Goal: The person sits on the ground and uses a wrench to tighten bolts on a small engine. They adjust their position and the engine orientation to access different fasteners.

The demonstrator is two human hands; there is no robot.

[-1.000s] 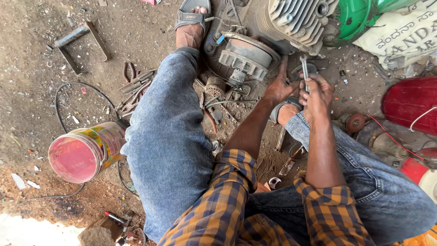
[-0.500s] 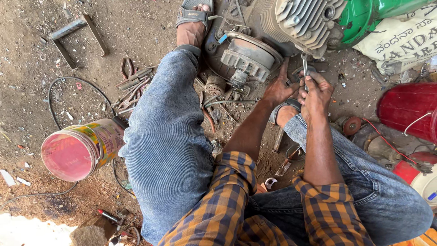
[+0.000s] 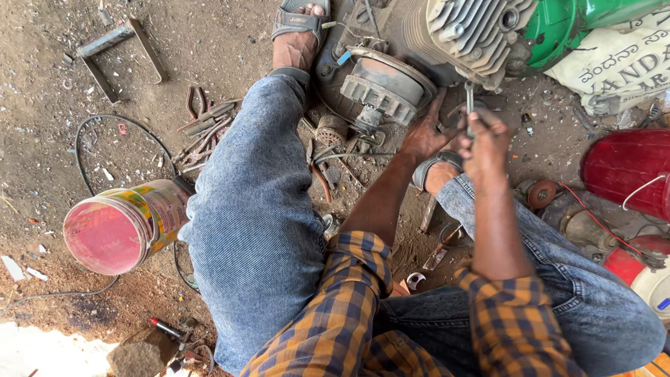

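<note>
Where the finned engine [image 3: 474, 31] runs off the far edge | right hand [image 3: 485, 143] closed round a thin wrench [image 3: 469, 105] below its fins | left hand [image 3: 426, 136] beside, fingers spread, grip unclear | wrench tip hidden.

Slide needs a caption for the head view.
Right hand holds a spanner at a finned engine; left hand steadies beside.

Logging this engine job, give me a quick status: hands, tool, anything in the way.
Right hand gripping a wrench below the finned engine cylinder. Left hand braced beside it, holding nothing visible. Loose tools on the dirt, clear of the hands.
</note>
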